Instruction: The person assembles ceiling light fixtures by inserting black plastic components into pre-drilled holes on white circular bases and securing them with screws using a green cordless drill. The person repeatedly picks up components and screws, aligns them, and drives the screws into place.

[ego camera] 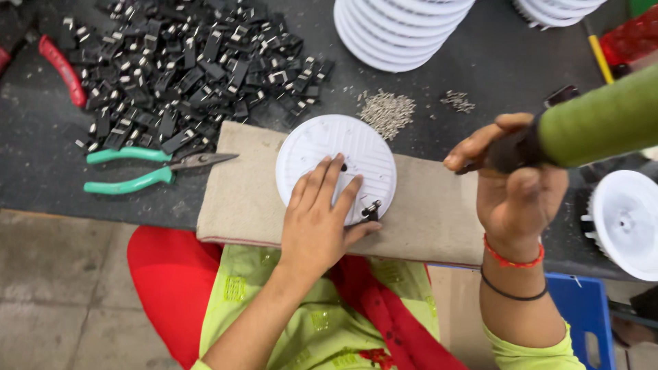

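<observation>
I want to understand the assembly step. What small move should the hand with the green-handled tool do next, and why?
Probably lower the green-handled tool in the right hand to the small black clip on the round white plastic disc: the left hand pins the disc, and the tool is raised, apart from it.

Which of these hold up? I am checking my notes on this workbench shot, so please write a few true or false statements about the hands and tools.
1. The left hand presses on the white round disc. True.
2. The right hand is empty. False: it grips a green-handled tool.
3. The teal-handled pliers lie untouched on the table. True.
4. The disc rests on bare table. False: it sits on a beige cloth pad.
</observation>
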Available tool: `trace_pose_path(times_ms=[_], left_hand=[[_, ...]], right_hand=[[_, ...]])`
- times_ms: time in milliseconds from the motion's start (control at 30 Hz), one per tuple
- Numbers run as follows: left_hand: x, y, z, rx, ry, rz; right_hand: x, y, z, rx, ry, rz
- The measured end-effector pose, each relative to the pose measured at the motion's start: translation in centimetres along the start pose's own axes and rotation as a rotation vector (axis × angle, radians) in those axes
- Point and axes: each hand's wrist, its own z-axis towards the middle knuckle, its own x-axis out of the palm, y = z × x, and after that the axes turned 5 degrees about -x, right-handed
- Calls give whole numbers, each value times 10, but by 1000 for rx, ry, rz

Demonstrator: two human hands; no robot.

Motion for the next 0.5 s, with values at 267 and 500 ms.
trace_pose_path(times_ms=[267,500], left_hand=[[2,1,-2,-13,-9,23],[5,3,-4,-16,-44,-17]], right_hand=[[-64,-65,38,337,49,-548],[-103,-140,57,-113,629,-1249]])
